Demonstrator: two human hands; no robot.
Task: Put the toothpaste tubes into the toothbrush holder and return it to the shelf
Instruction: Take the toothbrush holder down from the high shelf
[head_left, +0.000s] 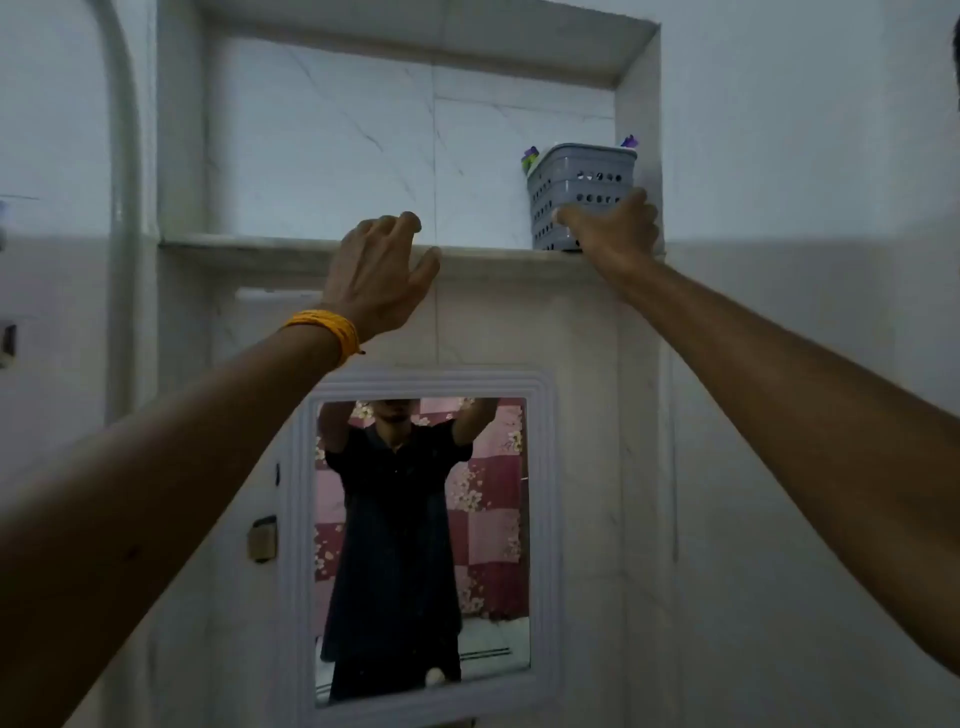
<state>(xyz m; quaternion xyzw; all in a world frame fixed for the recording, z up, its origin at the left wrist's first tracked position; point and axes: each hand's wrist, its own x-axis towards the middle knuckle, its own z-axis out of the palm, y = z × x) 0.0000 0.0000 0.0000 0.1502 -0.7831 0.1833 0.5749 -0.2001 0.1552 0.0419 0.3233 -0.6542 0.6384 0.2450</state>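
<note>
Surroundings: a white-framed mirror (423, 540) hangs on the wall below the shelf (291, 248); a white pipe (123, 208) runs up the wall at the left. The shelf to the left of the holder is bare stone; nothing stands between my hands and the holder.
Toothbrush holder: the grey perforated toothbrush holder (582, 182) stands on the shelf at the far right of the niche, just beside the right side wall.
Orientation: upright, long axis vertical, open mouth up. Coloured tips (530, 156) show above its rim at both back corners; I cannot tell what they belong to.
Right hand: my right hand (615, 228) is on the holder's lower front, fingers wrapped against it in a grasp.
Left hand: my left hand (382, 270) hovers at the shelf's front edge, fingers loosely curled and released, grasping nothing. A yellow band (332, 327) sits on that wrist.
Surface and room: pale marble-veined tile, a recessed wall niche, dim light.
</note>
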